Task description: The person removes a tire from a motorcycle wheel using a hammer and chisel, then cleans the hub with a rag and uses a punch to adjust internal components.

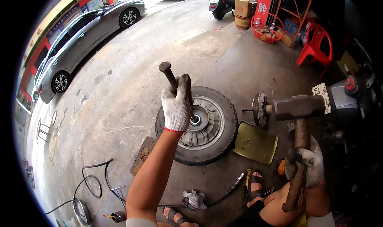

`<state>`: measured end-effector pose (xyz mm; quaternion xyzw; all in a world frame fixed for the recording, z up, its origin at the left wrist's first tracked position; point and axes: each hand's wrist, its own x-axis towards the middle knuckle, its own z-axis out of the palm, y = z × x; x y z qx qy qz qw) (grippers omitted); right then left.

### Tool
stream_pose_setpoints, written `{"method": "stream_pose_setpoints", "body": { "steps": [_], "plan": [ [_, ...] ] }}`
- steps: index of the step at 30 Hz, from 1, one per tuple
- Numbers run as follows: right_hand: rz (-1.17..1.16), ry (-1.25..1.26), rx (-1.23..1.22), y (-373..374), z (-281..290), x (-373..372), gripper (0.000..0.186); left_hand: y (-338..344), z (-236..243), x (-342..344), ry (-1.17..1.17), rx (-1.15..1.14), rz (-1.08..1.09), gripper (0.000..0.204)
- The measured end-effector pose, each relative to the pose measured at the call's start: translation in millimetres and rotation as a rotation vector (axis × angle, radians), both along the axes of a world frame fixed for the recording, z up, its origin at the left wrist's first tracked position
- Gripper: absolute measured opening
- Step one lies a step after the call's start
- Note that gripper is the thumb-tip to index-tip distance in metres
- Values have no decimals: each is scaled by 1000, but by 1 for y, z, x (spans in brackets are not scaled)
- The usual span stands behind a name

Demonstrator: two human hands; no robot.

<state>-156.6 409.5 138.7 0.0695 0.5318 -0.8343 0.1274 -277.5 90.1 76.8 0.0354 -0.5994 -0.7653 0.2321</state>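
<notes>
My left hand (176, 103), in a white, dirt-stained glove, grips a steel punch (168, 72) held nearly upright with its lower tip at the hub hole of a wheel (214, 148). The wheel has a black tyre and silver rim and lies flat on the floor. My right hand (305, 161), also gloved, holds the handle of a heavy hammer (299, 107), its dark head raised to the right of the wheel. A round metal hub part (260, 108) with an axle stands behind the hammer. An olive tray (254, 143) lies beside the tyre.
A stone block (142, 154), black hose (97, 195), metal basin (81, 211) and crumpled rag (194, 199) surround my sandalled feet. A parked scooter (351, 99) stands at the right. Behind are a red chair (318, 46), a red basket (266, 34), cartons (243, 7) and a grey car (87, 34).
</notes>
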Motion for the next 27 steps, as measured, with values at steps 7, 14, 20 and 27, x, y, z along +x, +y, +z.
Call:
{"method": "stream_pose_setpoints", "body": {
  "steps": [7,14,20,27],
  "plan": [
    [-40,-148,208,-2,-12,-19,43,6,-25,-20,-80,-82,-45,32],
    [-18,-136,327,-1,-16,-19,43,3,-41,-22,-112,-136,-65,31],
    [-15,-151,308,0,-14,-18,42,3,-49,-24,-115,-232,-115,35],
    [2,-166,300,1,-14,-18,47,13,-47,-22,-133,-278,-176,32]
  ]
}}
